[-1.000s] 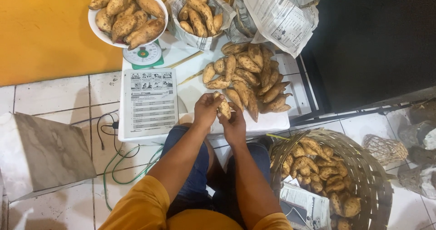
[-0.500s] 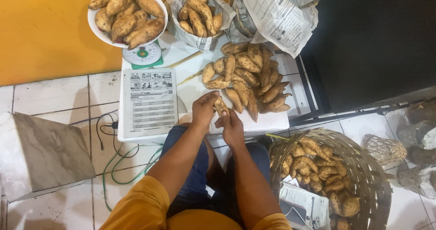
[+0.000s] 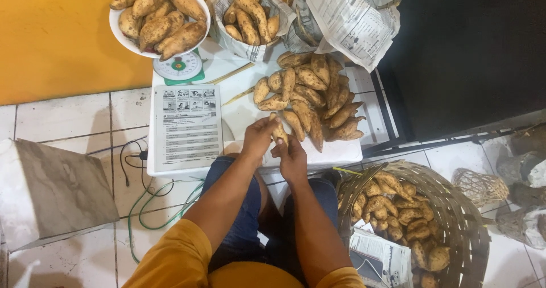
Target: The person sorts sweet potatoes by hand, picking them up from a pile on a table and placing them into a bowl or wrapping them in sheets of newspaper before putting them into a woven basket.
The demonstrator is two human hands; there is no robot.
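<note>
Hands meet at near edge of white bench [image 3: 341, 151]: left hand [image 3: 259, 137] and right hand [image 3: 293, 157] both grip one sweet potato [image 3: 278, 131], tapered, dusty tan skin. Loose heap of sweet potatoes [image 3: 310, 94] just beyond, touching-close. White bowl [image 3: 122, 35] of tubers on dial scale [image 3: 179, 67]; newspaper-lined bundle [image 3: 250, 17] beside. Printed sheet [image 3: 187, 126] flat at left. Woven basket [image 3: 460, 208], round, coarse, on tiled floor at right; little bare bench remains.

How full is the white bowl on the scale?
Heaped full: the white bowl carries sweet potatoes piled above its rim, sitting on the scale.
</note>
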